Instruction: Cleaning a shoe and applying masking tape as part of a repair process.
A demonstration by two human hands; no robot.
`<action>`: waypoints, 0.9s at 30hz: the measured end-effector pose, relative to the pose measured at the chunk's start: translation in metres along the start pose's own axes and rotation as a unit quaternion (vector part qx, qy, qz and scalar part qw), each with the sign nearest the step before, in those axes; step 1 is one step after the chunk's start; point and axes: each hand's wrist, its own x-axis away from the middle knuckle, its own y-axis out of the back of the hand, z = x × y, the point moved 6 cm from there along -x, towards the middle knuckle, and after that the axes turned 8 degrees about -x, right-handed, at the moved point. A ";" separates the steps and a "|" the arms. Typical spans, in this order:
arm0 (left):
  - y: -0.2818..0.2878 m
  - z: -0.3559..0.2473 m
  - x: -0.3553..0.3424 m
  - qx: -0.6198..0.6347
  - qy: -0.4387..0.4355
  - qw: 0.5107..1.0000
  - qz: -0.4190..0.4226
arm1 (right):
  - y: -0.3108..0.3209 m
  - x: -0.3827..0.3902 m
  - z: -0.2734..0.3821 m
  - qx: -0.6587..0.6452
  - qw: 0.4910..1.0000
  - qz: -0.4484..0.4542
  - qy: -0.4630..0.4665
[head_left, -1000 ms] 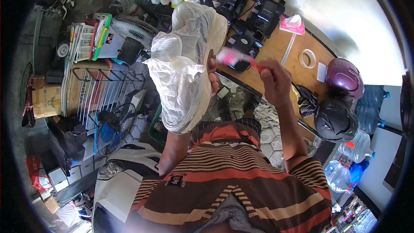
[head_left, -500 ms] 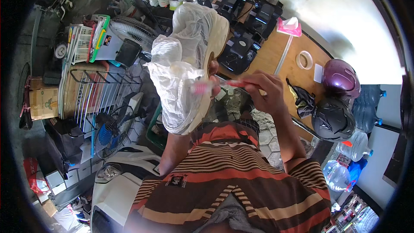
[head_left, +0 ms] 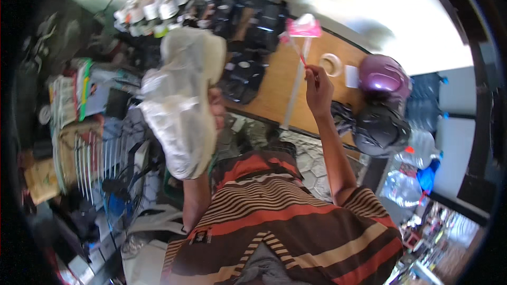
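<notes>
My left hand (head_left: 217, 108) is closed around the middle of a white shoe (head_left: 211, 60), held up at left of centre with its sole edge facing right. Thin, wrinkled white covering (head_left: 174, 111) wraps most of the shoe's upper. Only some of my left fingers show past the sole; the rest of the hand is behind the shoe. My right hand (head_left: 320, 89) is raised over the wooden table, apart from the shoe. Pinched in its fingers is a small brush (head_left: 302, 59) with a thin red handle, its pale pinkish head blurred near a pink tissue pack (head_left: 304, 26).
On the wooden table (head_left: 269, 79) are black devices (head_left: 243, 76), a tape roll (head_left: 331, 65), a purple helmet (head_left: 384, 76) and a black helmet (head_left: 381, 131). White shoes (head_left: 150, 8) stand on a rack behind. A metal rack (head_left: 97, 163) and a white motorbike (head_left: 148, 258) are at left.
My right hand has drawn the brush off the shoe and lifted it up toward the tissue pack. The view has swung right, and my left hand still holds the shoe.
</notes>
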 end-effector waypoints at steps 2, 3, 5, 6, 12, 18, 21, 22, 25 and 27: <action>0.002 0.002 -0.013 0.003 -0.015 1.000 0.003 | 0.036 -0.018 -0.096 0.039 0.998 -0.051 -0.017; 0.010 -0.001 -0.020 0.005 -0.038 0.999 -0.008 | 0.058 -0.019 -0.148 0.153 0.983 -0.070 -0.072; 0.013 0.000 -0.035 -0.003 -0.028 1.000 -0.012 | 0.086 -0.019 -0.210 0.261 0.953 -0.085 -0.128; 0.017 0.001 -0.043 0.005 -0.025 1.000 -0.017 | 0.095 -0.018 -0.235 0.295 0.937 -0.057 -0.179; 0.032 0.007 -0.079 0.053 -0.002 0.998 -0.035 | 0.115 -0.033 -0.312 0.399 0.881 0.073 -0.241; 0.032 0.009 -0.096 -0.059 -0.049 0.993 -0.088 | 0.068 -0.054 -0.150 0.056 0.992 0.002 -0.112; 0.034 0.017 -0.111 -0.017 -0.036 0.995 -0.086 | 0.043 -0.035 -0.022 -0.157 0.977 0.099 -0.104; 0.036 0.014 -0.111 -0.035 -0.022 0.995 -0.092 | 0.036 -0.027 0.018 -0.174 0.973 0.141 -0.049; 0.042 0.013 -0.117 -0.033 -0.018 0.996 -0.080 | 0.021 -0.021 0.114 -0.223 0.929 0.244 0.167; 0.032 0.021 -0.120 -0.043 0.005 0.996 -0.076 | 0.012 -0.027 0.130 -0.206 0.920 0.279 0.180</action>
